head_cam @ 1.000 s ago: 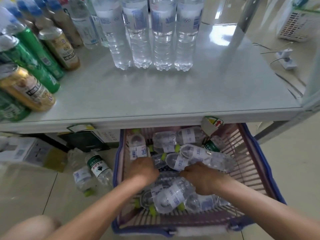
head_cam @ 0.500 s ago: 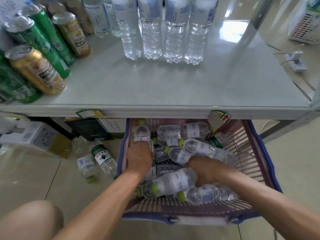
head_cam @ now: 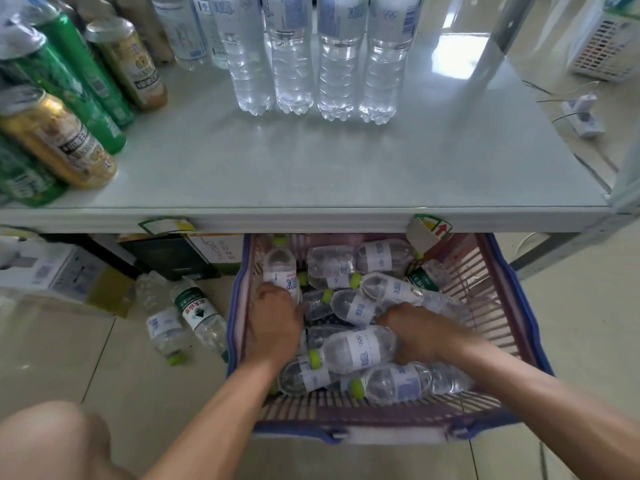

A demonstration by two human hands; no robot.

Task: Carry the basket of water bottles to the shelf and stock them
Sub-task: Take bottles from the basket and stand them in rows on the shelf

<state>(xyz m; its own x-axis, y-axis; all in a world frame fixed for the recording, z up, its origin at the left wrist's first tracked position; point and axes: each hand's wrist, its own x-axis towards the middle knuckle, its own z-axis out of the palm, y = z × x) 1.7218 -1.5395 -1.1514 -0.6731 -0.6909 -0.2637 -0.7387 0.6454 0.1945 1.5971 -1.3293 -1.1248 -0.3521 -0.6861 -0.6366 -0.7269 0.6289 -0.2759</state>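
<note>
A purple slatted basket (head_cam: 498, 296) with a blue rim sits on the floor, partly under the grey shelf (head_cam: 311, 168). Several small water bottles with lime caps lie in a heap inside it. My left hand (head_cam: 275, 323) is at the basket's left side, its fingers closed round the lower end of a water bottle (head_cam: 280, 263) that points away from me. My right hand (head_cam: 415, 329) is in the middle of the heap, fingers curled on a lying water bottle (head_cam: 356, 308). Another bottle (head_cam: 356, 348) lies between my wrists. Four tall water bottles (head_cam: 311, 64) stand upright on the shelf.
Green and gold drink cans (head_cam: 59, 143) stand at the shelf's left. Two bottles (head_cam: 180, 320) lie on the tiled floor left of the basket, beside cardboard boxes (head_cam: 52, 271). A power strip (head_cam: 581, 116) and a white crate (head_cam: 606, 46) are on the floor at the right. My knee (head_cam: 52, 441) shows at bottom left.
My left hand has moved away from me to the bottle at the basket's far left. My right hand has shifted slightly right within the heap. The view has tilted up a little.
</note>
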